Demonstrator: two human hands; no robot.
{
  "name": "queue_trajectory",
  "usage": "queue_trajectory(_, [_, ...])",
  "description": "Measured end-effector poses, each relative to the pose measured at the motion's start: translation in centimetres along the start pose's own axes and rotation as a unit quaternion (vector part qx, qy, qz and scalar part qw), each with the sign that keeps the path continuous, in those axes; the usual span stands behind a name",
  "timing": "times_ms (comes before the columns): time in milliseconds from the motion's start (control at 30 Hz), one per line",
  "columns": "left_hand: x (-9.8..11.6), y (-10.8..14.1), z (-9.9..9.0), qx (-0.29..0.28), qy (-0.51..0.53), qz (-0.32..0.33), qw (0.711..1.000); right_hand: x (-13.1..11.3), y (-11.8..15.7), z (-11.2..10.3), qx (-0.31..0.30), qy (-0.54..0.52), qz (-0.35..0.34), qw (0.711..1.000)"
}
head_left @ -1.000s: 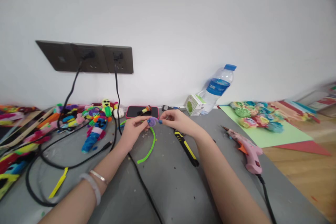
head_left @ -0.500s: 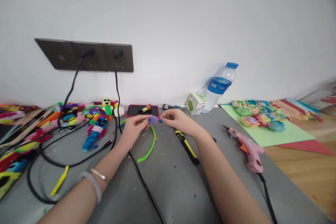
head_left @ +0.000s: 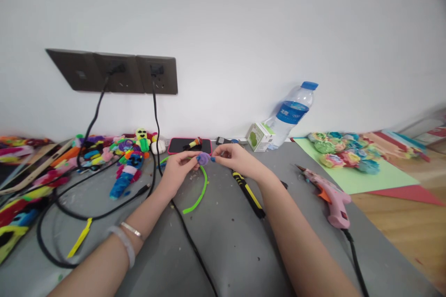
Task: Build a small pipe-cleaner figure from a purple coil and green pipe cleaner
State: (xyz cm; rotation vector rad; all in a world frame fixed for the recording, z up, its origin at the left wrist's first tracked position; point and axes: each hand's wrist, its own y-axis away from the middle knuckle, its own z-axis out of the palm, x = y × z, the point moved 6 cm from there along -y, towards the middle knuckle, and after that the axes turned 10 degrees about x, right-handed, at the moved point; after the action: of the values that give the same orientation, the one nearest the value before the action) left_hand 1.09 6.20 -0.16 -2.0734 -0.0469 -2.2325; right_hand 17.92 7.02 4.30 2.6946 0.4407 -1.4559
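Between my hands is a small purple coil (head_left: 203, 158), which looks like a rolled-up pipe cleaner. The fingertips of my left hand (head_left: 179, 170) pinch its left side. On the other side, my right hand (head_left: 232, 160) is closed with thumb and finger at the coil's right edge. A bright green pipe cleaner (head_left: 201, 193) lies curved on the grey table just below the coil, its far end passing behind my left hand. Close under my right hand rests a yellow and black utility knife (head_left: 248, 195).
A pink glue gun (head_left: 334, 202) lies at right, its cord trailing forward. Behind stand a tilted water bottle (head_left: 291, 113) and a small box (head_left: 259, 137). A phone (head_left: 179, 145) lies near the wall. Black cables (head_left: 186, 232) and colourful pipe-cleaner figures (head_left: 127, 174) spread leftward; paper flowers (head_left: 348, 151) sit far right.
Both hands stay at the purple coil in nearly the same pose. The view has shifted very slightly; nothing else visibly moved.
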Motion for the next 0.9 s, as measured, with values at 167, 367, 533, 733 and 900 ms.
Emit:
queue_trajectory(167, [-0.04, 0.0, -0.01, 0.001, -0.003, -0.002, 1.0, -0.08, 0.11, 0.16, -0.003, 0.0, 0.005, 1.0])
queue_trajectory(367, [0.01, -0.02, -0.02, -0.003, -0.015, 0.006, 1.0, -0.16, 0.28, 0.38, -0.015, -0.004, 0.009, 1.0])
queue_trajectory(533, [0.05, 0.0, 0.14, -0.018, -0.015, 0.006, 1.0, -0.37, 0.35, 0.21, -0.01, -0.009, 0.009, 1.0])
queue_trajectory(733, [-0.01, 0.01, 0.13, -0.012, -0.016, 0.004, 1.0, -0.32, 0.28, 0.35, -0.013, -0.013, 0.007, 1.0])
queue_trajectory(900, [0.17, 0.03, -0.01, 0.0, -0.015, 0.004, 1.0, -0.07, 0.2, 0.67, -0.015, -0.015, 0.006, 1.0])
